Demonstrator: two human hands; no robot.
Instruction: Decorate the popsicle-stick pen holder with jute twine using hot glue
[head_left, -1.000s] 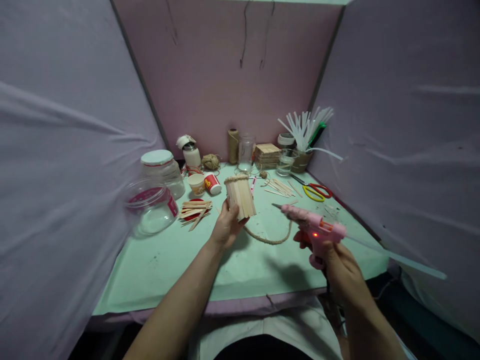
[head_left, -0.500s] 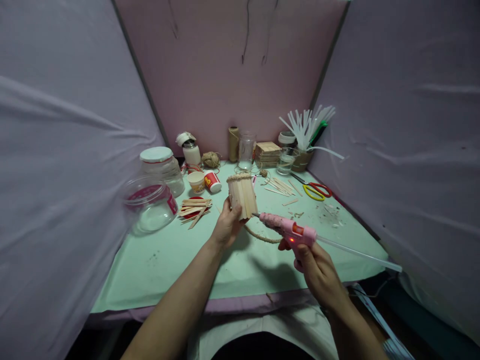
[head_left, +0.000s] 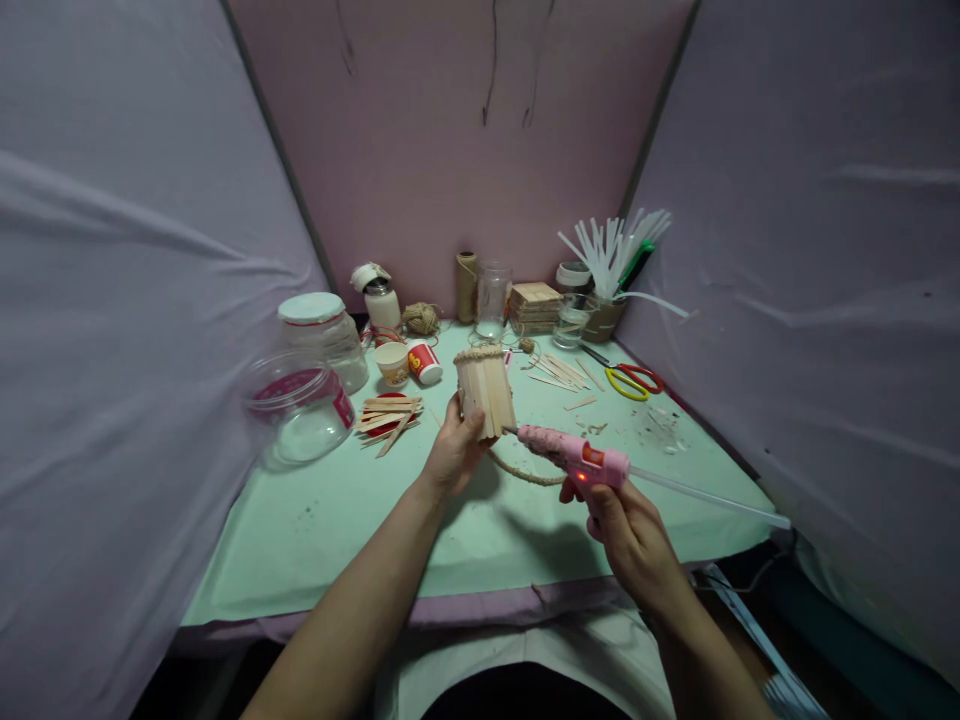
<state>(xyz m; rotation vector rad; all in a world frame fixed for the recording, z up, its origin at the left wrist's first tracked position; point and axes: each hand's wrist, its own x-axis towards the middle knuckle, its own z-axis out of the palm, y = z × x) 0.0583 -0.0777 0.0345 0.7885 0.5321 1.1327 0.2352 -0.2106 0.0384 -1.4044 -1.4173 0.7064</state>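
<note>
My left hand [head_left: 454,446] is wrapped round a small cup covered with wooden sticks [head_left: 486,392], with twine along its upper rim. The cup is tilted above the table. In my right hand [head_left: 626,530] is a pink glue gun [head_left: 574,455], its red light lit and a long clear glue stick poking out of its back. The gun's nozzle is at the lower right edge of the cup; whether it touches I cannot tell. A length of twine rope [head_left: 529,476] curves below the cup towards the gun, its ends hidden.
Wooden sticks [head_left: 390,410] lie on a red lid at left, beside a clear plastic tub [head_left: 300,415] and paper cups [head_left: 424,362]. Scissors [head_left: 634,382] and loose sticks [head_left: 559,372] lie at right. Jars, twine and glue sticks [head_left: 611,255] stand along the back.
The glue gun has shifted very slightly left, its trailing glue stick sitting a little higher. The left hand and the cup hold almost still.
</note>
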